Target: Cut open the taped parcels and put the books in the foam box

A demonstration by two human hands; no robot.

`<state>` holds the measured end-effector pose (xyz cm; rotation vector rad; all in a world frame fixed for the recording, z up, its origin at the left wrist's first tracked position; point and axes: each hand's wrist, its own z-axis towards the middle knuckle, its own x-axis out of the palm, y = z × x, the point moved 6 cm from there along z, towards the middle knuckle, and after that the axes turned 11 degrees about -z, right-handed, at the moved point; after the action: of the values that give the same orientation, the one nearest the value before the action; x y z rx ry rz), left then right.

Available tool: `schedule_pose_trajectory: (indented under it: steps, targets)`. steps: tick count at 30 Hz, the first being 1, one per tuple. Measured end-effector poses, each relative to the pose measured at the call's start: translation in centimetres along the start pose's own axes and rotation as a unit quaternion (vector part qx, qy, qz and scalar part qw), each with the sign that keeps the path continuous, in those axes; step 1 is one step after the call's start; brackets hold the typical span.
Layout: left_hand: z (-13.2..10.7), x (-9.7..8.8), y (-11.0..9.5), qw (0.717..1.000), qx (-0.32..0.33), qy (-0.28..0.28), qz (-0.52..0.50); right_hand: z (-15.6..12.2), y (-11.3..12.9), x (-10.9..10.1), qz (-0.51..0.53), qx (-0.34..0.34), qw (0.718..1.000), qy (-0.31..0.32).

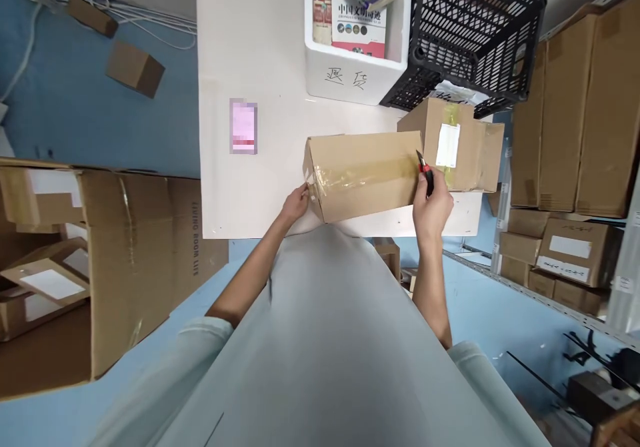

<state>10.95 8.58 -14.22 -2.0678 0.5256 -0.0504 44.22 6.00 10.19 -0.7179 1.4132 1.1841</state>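
A cardboard box sealed with clear tape lies on the white table, close to its front edge. At the box's left end, my left hand is closed on a corner or flap of it. My right hand grips a red and black utility knife, blade out and pointing up by the box's right end. Just beyond that end stands another cardboard box with a white label, its right flap folded outward.
A white foam bin of books and a black plastic crate stand at the back. A blurred pink rectangle lies on the table's left. A large open carton holding boxes is on the left. Shelves with cartons line the right.
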Motion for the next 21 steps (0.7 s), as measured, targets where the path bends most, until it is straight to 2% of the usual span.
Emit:
schedule_pose_trajectory:
  steps: [2, 5, 7, 9, 12, 14, 17, 19, 21]
  targets:
    - [-0.5, -0.5, 0.1, 1.000, -0.024, 0.003, -0.006, -0.5, 1.1, 0.6, -0.039, -0.017, 0.999, -0.001]
    - [-2.1, -3.2, -1.6, 0.998, -0.001, -0.023, -0.055, -1.5, 2.4, 1.5, -0.087, -0.012, 0.996, -0.005]
    - [-3.5, -6.0, -4.9, 0.990, 0.074, -0.057, -0.106, -1.9, 3.0, 1.6, -0.105, 0.001, 0.994, -0.006]
    - [-4.8, -8.5, -9.2, 0.975, 0.152, -0.074, -0.143, -2.1, 3.6, 1.3, -0.109, 0.011, 0.994, -0.008]
    - [-5.8, -10.7, -15.5, 0.966, 0.220, -0.035, -0.128, -2.4, 4.9, -0.5, -0.100, 0.017, 0.994, -0.031]
    - [-5.6, -11.0, -18.1, 0.968, 0.231, 0.010, -0.098, -3.1, 6.3, -2.2, -0.097, 0.019, 0.994, -0.043]
    - [-4.6, -10.6, -19.1, 0.969, 0.224, 0.068, -0.077, -5.5, 9.6, -3.9, -0.090, 0.037, 0.995, 0.000]
    - [-3.8, -10.4, -18.6, 0.968, 0.217, 0.089, -0.084, -7.5, 12.4, -4.0, -0.077, 0.053, 0.993, 0.071]
    - [-3.4, -10.3, -18.0, 0.967, 0.212, 0.101, -0.095, -9.5, 15.8, -3.2, -0.062, 0.044, 0.984, 0.162]
